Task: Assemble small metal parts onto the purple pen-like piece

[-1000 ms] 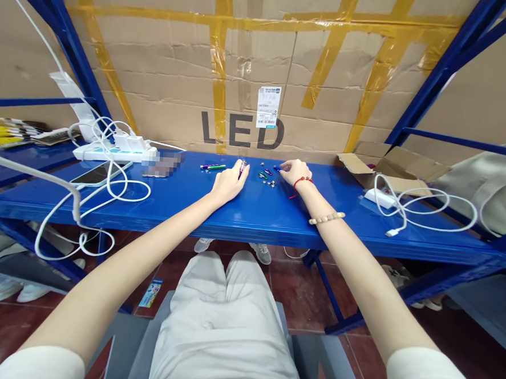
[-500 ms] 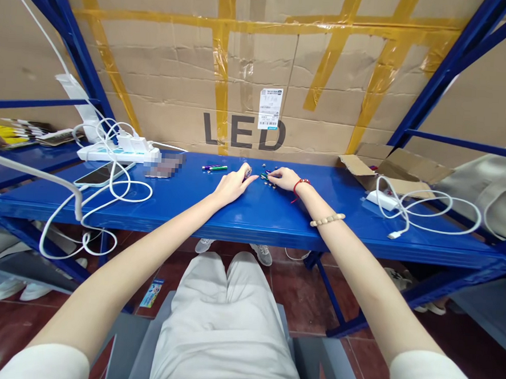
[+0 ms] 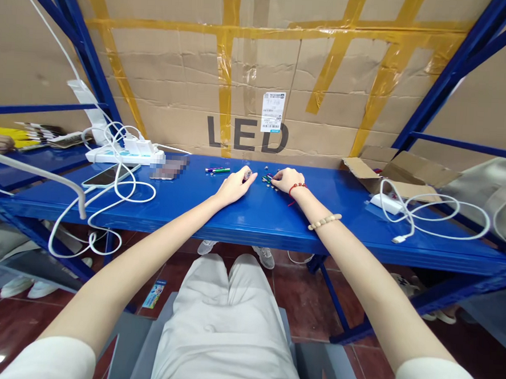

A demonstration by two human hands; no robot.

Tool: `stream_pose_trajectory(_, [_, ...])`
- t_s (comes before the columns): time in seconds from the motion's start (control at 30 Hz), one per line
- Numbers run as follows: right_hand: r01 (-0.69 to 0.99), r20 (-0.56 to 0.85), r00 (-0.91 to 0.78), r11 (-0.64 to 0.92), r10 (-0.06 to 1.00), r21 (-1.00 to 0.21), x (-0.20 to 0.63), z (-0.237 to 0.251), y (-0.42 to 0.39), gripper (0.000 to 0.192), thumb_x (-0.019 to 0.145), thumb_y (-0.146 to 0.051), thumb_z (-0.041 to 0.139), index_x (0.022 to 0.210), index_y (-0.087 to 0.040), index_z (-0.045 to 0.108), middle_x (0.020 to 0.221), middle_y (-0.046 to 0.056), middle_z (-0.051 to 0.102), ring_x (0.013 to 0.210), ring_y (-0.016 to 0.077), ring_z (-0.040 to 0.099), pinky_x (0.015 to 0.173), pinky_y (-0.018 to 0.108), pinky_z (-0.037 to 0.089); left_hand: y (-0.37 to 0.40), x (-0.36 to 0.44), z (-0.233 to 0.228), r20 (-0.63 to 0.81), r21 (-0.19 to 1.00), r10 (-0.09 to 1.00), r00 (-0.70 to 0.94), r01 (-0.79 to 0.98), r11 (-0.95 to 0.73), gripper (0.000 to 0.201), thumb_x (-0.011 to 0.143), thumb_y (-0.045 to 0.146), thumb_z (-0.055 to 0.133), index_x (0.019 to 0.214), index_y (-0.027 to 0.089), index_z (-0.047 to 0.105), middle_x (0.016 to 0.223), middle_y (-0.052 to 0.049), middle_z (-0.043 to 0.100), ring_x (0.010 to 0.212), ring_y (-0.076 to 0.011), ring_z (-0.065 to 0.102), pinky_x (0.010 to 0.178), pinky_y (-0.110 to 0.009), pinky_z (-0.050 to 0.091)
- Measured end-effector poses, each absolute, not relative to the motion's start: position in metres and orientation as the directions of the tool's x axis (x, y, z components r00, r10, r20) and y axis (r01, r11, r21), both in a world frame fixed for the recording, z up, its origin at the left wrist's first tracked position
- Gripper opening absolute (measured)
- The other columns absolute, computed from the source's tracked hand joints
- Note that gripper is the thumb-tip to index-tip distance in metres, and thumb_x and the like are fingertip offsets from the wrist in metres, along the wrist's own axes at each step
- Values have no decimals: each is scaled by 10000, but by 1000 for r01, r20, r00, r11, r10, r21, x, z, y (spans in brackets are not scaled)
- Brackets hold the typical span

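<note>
My left hand (image 3: 235,186) rests on the blue shelf (image 3: 251,212) and pinches a small round silvery part (image 3: 247,173) at its fingertips. My right hand (image 3: 286,180) lies beside it, fingers curled over a cluster of small coloured parts (image 3: 267,179); whether it grips one I cannot tell. A red cord and a bead bracelet (image 3: 325,220) circle the right wrist. Two thin sticks, purple and green (image 3: 217,169), lie just left of my left hand.
A white power strip (image 3: 122,153) with plugs and looping white cables, and a phone (image 3: 104,176), sit at the left. An open cardboard box (image 3: 397,170) and a white charger with cable (image 3: 410,208) are at the right. A taped cardboard sheet marked LED stands behind.
My right hand has drawn left from the far side of the small parts and now covers them. My left hand shifted slightly, still holding its small part. The view dipped a little.
</note>
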State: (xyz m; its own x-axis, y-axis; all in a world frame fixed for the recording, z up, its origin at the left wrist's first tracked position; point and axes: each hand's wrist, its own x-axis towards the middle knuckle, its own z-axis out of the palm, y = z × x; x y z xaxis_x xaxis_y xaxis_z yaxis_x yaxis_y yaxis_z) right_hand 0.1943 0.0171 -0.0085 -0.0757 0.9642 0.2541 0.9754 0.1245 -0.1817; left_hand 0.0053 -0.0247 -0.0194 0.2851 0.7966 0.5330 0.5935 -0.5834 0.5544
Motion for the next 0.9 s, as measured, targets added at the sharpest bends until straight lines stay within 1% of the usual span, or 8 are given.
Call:
stream_pose_trajectory(0.13, [976,256,-67,116,964,-182,190,-8,17,225,837,-342,585,902,-135,645,955,61,643,937,181,587,850,384,453,-19,3,-20,478,690,830,287,463,-557,393,921,414,345,648,160,470,388,49,423,359,-80,416,507,-207,384])
stream_pose_trajectory(0.23, [976,247,-71,118,966,-182,186,-7,16,244,810,-361,616,869,-126,651,884,63,655,875,174,607,808,357,476,-15,0,-21,420,773,859,292,381,-507,455,915,460,334,666,137,536,351,47,410,287,-66,372,391,-191,329])
stream_pose_trajectory(0.33, [976,244,-67,115,967,-185,181,-6,14,262,780,-385,641,837,-130,656,849,67,660,850,177,615,784,347,484,-13,-2,-21,382,827,879,286,319,-463,493,896,509,356,696,117,581,350,36,427,274,-68,386,331,-182,269])
stream_pose_trajectory(0.47, [970,268,-88,144,959,-198,177,-5,10,255,752,-383,662,803,-134,657,812,57,657,815,181,616,753,354,487,-14,-2,-21,351,863,892,285,272,-426,484,875,515,414,694,102,591,345,33,432,268,-60,386,312,-169,244])
stream_pose_trajectory(0.57, [946,345,-176,256,922,-202,175,-3,5,212,747,-342,656,802,-137,662,853,65,652,837,184,603,759,352,474,-14,-1,-21,339,876,899,277,257,-409,466,892,490,405,724,94,585,356,41,439,272,-54,388,312,-158,244])
stream_pose_trajectory(0.7, [843,472,-381,508,795,-175,171,-1,-2,120,734,-267,633,811,-185,675,985,29,632,862,140,585,761,247,448,-14,0,-22,334,881,904,267,253,-400,434,919,454,382,744,99,560,376,69,425,279,-49,378,318,-156,275])
stream_pose_trajectory(0.77, [793,508,-444,588,738,-160,170,-2,-3,85,714,-237,629,769,-195,678,972,15,633,822,125,588,723,207,439,-14,0,-22,337,878,902,269,256,-404,410,922,431,395,732,101,546,389,79,417,282,-43,370,324,-155,293])
stream_pose_trajectory(0.9, [741,548,-491,655,678,-147,171,-2,-3,61,691,-208,627,725,-184,671,896,14,644,773,133,591,680,203,431,-13,0,-23,357,865,891,279,260,-428,338,925,367,429,744,100,532,418,88,413,293,-33,357,334,-152,308])
